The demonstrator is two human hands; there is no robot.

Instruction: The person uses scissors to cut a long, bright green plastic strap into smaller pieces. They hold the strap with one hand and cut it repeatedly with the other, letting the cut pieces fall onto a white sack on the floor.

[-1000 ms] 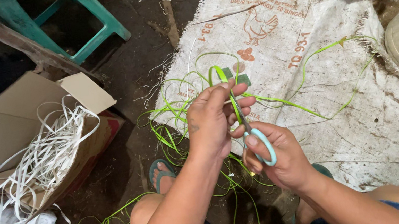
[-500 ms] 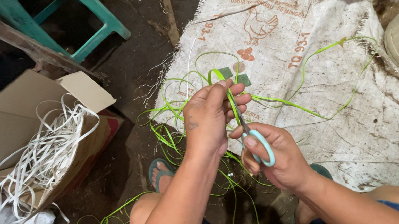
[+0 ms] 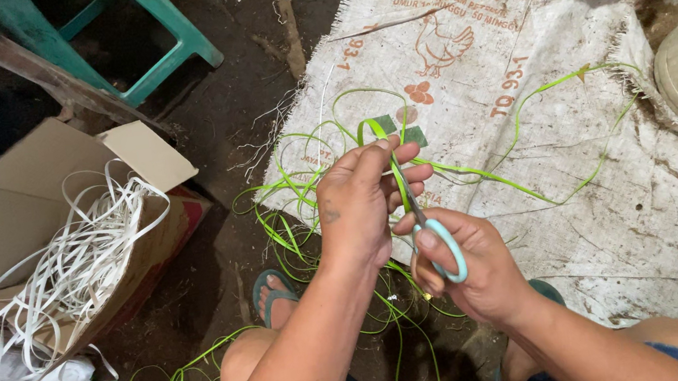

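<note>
I see my left hand (image 3: 363, 205) closed around a green strip (image 3: 386, 144), fingers curled and the strip looping up over the knuckles; my right hand (image 3: 466, 274) grips the scissors (image 3: 439, 243), thumb and fingers through the teal handles, the blades running up against the strip just beside the left fingers; whether the blades are parted or closed I cannot tell, since the fingers hide them. Both hands hover over the near left edge of the sack (image 3: 620, 177) spread on the ground; more green strips (image 3: 530, 164) trail across the sack toward its right edge and spill off its near edge around my sandal (image 3: 272, 290). Well to the left sits a cardboard box (image 3: 32, 207) holding white strips (image 3: 75, 263); a teal stool (image 3: 157, 30) stands beyond it.
</note>
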